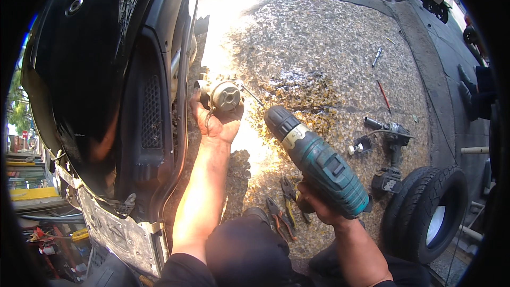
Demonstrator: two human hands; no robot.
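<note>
My left hand (219, 126) reaches up beside a black vehicle body panel and is closed around a metal carburetor (226, 95), its round cap facing me. A thin hose or cable hangs down over the palm. In my right hand (320, 202), the fingers wrap round the grip of a teal and black cordless drill (330, 170), mostly hidden below its body. A long thin bit (253, 94) runs from the chuck up to the carburetor's right side. Glare hides whether its tip sits in a screw there.
The black body panel (101, 74) fills the left. On the pebbled ground lie two pliers (280, 218), a cordless impact wrench (392, 151), a red screwdriver (384, 95) and a pen-like tool (377, 57). Tyres (445, 212) stand at right. Dark, wet-looking stains mark the middle ground.
</note>
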